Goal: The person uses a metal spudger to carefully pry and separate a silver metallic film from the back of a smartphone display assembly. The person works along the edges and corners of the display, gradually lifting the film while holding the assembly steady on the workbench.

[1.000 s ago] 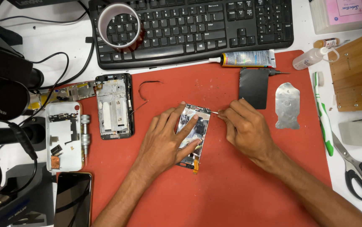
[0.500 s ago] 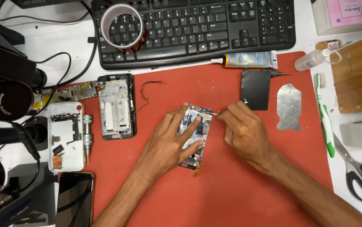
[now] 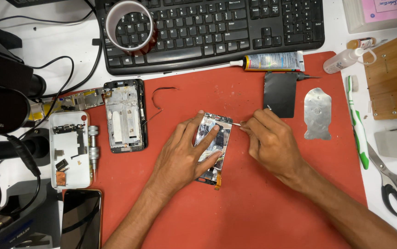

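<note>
With the left hand [image 3: 180, 154] pressing the opened phone [image 3: 213, 145] flat and right-hand fingers [image 3: 253, 127] pinched on thin tweezers [image 3: 234, 123], a slip could scratch its board.

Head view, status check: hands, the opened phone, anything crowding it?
Left hand flat on opened phone. Right hand pinching thin tool at its top edge. Nothing crowding on red mat.

Opened phone [image 3: 213, 147] is laid mid-mat [image 3: 235, 212] – phone frame [image 3: 125, 115] to its left, metal plate [image 3: 317, 113] to its right, keyboard [image 3: 212, 27] behind. Tape roll [image 3: 129, 25] is set on keyboard; scissors [image 3: 394, 184] at desk's [image 3: 392, 221] right edge.
</note>
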